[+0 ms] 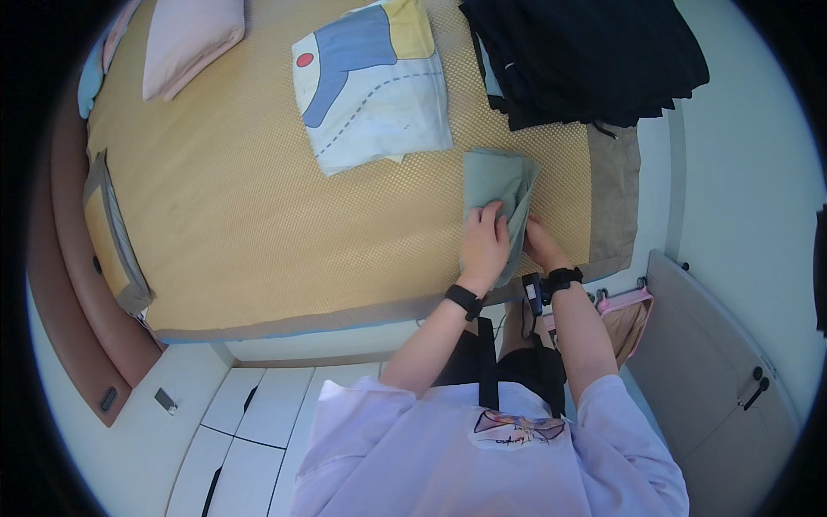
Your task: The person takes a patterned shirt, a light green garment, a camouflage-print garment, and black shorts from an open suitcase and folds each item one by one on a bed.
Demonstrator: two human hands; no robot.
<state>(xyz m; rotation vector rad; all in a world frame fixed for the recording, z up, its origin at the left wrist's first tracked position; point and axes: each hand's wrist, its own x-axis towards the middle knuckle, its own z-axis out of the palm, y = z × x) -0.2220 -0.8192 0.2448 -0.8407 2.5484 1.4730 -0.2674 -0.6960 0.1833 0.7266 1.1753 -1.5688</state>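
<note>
A partly folded sage-green cloth [496,173] lies at the near right edge of a bed with a woven tan mat [258,245]. My left hand [486,240] rests on top of the cloth with its fingers slightly bent. At the cloth's right side, my right hand [540,240] holds its edge, the fingertips partly hidden by the fabric. Beyond them lies a folded white, blue and yellow printed cloth [381,97]. Farther right is a stack of folded black clothes [588,58].
A pink pillow [192,45] lies at the far left, and a tan-and-grey pillow [113,232] leans by the brown padded headboard [71,258]. White drawers [258,413] stand near left. A grey door [717,362] and a pink-rimmed hanging bag [627,323] are at right.
</note>
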